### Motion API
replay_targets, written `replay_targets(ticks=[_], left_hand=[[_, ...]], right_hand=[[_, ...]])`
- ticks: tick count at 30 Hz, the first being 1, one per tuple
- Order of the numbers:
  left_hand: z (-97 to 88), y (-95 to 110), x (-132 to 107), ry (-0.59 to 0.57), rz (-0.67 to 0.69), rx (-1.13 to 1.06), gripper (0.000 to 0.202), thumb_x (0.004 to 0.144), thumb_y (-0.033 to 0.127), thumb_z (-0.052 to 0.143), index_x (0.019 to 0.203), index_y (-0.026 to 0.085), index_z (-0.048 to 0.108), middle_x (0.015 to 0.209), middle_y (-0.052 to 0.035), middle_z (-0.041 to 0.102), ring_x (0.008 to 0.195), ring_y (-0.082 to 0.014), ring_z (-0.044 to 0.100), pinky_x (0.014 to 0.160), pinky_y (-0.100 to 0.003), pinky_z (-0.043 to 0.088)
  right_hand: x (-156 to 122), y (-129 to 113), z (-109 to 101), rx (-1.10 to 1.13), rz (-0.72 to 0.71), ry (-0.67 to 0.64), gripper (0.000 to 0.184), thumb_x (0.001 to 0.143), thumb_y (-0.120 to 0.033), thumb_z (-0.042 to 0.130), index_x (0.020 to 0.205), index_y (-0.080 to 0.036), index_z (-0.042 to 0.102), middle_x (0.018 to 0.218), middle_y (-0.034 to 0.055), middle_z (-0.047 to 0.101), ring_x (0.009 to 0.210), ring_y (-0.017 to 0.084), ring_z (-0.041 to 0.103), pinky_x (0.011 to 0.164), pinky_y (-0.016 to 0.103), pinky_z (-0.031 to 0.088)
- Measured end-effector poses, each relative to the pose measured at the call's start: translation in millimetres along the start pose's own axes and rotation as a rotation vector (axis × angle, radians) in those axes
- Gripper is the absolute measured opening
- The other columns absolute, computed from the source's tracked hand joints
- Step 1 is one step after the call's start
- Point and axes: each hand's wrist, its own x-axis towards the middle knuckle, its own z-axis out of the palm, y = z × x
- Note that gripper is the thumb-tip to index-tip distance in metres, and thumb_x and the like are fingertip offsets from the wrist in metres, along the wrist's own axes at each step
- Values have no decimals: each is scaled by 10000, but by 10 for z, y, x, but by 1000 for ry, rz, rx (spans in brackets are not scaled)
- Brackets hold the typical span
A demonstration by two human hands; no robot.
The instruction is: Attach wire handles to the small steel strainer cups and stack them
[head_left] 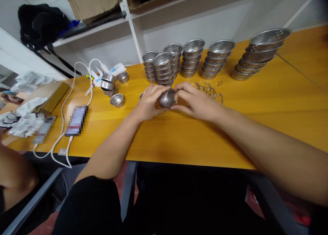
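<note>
Between my two hands is a small perforated metal cup (166,98), tipped so its rounded side shows, with a thin line across it. The fingers of my left hand (151,100) close around its left side. My right hand (192,100) pinches it at the right edge; a bit of wire shows by those fingertips. Thin curved metal wires (208,90) lie in a loose pile just beyond my right hand. Close behind my hands rises a stack of perforated metal cups (164,69). Part of another small metal piece shows beside my left hand, mostly hidden.
More cup stacks (191,59) line the back, with a tall leaning stack (258,55) at right. Smaller cups (117,100) stand at left, near a phone (76,121), white cables (62,115) and a power strip (116,69). Another person's arm (16,173) is at far left.
</note>
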Motion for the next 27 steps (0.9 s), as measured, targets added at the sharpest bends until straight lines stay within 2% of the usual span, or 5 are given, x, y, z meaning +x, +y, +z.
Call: replay_targets(ticks=[6, 15, 19, 22, 27], left_hand=[[-56, 20, 2, -57, -47, 49, 722, 1021, 413, 936, 1655, 300, 609, 1666, -142, 768, 1593, -327, 708, 1481, -600, 428], [-159, 76, -5, 61, -166, 117, 731, 974, 381, 966, 1605, 270, 613, 1613, -150, 784, 1518, -360, 733, 1363, -578, 551], [-177, -160, -57, 203, -296, 22, 739, 958, 358, 905, 1594, 270, 538, 1638, -152, 733, 1534, -365, 729, 1369, -584, 566], [-202, -454, -115, 276, -296, -86, 906, 884, 474, 949, 1597, 255, 434, 1597, -173, 713, 1495, -385, 754, 1340, -590, 600], [-379, -612, -169, 115, -338, -122, 951, 902, 722, 905, 1624, 251, 504, 1584, -175, 762, 1478, -392, 778, 1304, -574, 632]], right_hand=[[-1, -15, 24, 8, 30, -5, 306, 1195, -572, 683, 1187, -277, 764, 1403, 169, 707, 1256, 417, 743, 1143, 653, 668], [-13, -3, 50, -48, 95, 221, 401, 1210, -668, 648, 1357, -314, 767, 1477, 196, 683, 1490, 498, 661, 1298, 757, 552], [-56, 197, -39, -118, 183, 188, 481, 1186, -696, 679, 1445, -301, 770, 1515, 208, 673, 1509, 524, 656, 1321, 762, 534], [-106, 407, -73, -161, 225, 83, 463, 1164, -699, 701, 1257, -255, 798, 1380, 209, 714, 1324, 483, 739, 1198, 699, 624], [-152, 592, -22, -232, 295, -46, 380, 1119, -649, 733, 1052, -275, 742, 1253, 197, 734, 1135, 452, 754, 1081, 690, 647]])
